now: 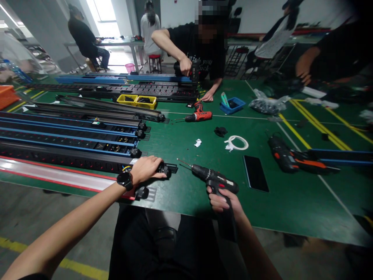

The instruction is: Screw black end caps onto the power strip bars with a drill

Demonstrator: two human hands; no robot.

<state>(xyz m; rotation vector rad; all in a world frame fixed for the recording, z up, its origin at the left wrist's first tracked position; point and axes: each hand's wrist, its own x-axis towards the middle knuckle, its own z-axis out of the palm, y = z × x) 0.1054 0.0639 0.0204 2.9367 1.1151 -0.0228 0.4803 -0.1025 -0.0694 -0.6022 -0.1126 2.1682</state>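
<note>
My left hand (146, 169), with a black watch on its wrist, grips the near end of a long black power strip (84, 161). Its fingers curl over the end beside a black cable gland (166, 171). Coloured wires show near the wrist. In my right hand (225, 200) is a black cordless drill (214, 179), held by its handle. The drill's long bit points left toward the strip's end, with a gap between them. Directly in front of the black strip lies a red-edged strip (61, 172) with a pale face.
Blue-edged strips (72, 134) lie behind. A red drill (198, 116), yellow bins (136, 101), a blue tray (232, 105), a white cable coil (240, 143), a phone (255, 173) and a black-and-orange power tool (282, 153) occupy the green table (186, 186). A co-worker (201, 50) drills opposite.
</note>
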